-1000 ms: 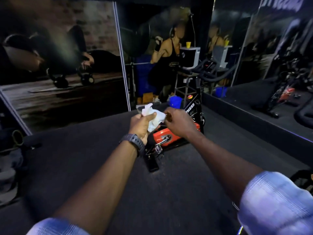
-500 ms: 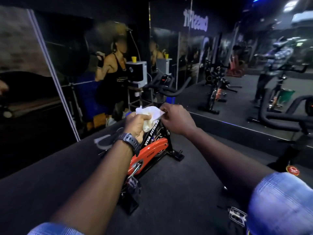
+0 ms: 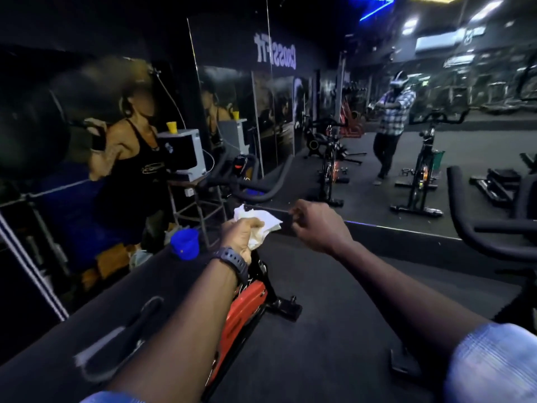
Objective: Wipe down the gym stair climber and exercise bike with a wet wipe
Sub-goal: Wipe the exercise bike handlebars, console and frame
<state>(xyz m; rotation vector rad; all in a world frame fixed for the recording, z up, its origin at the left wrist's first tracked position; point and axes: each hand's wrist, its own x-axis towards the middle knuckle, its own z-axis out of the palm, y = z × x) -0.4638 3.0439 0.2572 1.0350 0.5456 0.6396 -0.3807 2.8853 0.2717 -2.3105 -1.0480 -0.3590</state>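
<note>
Wipe [image 3: 258, 225] bunched up in the left hand [image 3: 242, 235], gripped tight, held above the orange bike [image 3: 247, 312]. Right hand [image 3: 318, 226] just beside it, fingers curled, holding nothing. Blue cup [image 3: 184, 243] sits left, mirror [image 3: 406, 141] ahead.

A gym: exercise bikes [image 3: 328, 167], wall mirror [image 3: 436, 141], fitness mural [image 3: 125, 146].

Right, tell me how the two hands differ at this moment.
The left hand grips a crumpled white wipe; the right hand holds nothing, its fingers curled. The left wrist wears a dark watch; the right wrist is bare. Both are raised side by side above the orange bike, with checked sleeves pushed up.
</note>
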